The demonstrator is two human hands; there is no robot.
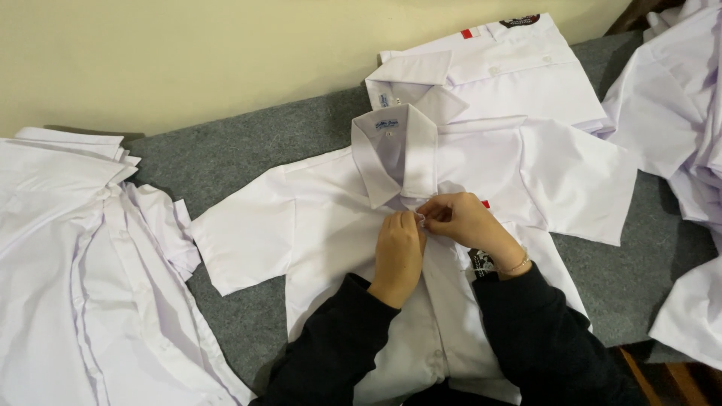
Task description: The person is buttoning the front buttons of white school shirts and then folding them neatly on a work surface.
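Shirt (316,225), white w/ short sleeves, is lying front-up on a grey table (226,150) as a person is fastening its top button just below the collar (395,154). Left hand (398,252) and right hand (466,222) are both pinching the placket, fingertips closed on cloth. Best done by keeping both edges flat & aligned. More shirts (68,248) are lying nearby.

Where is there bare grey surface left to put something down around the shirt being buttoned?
Bare grey cloth lies between the left pile of shirts and the spread shirt, running up to the wall. Another patch sits under its right sleeve, before the right heap. It is crowded at the placket, where both hands meet.
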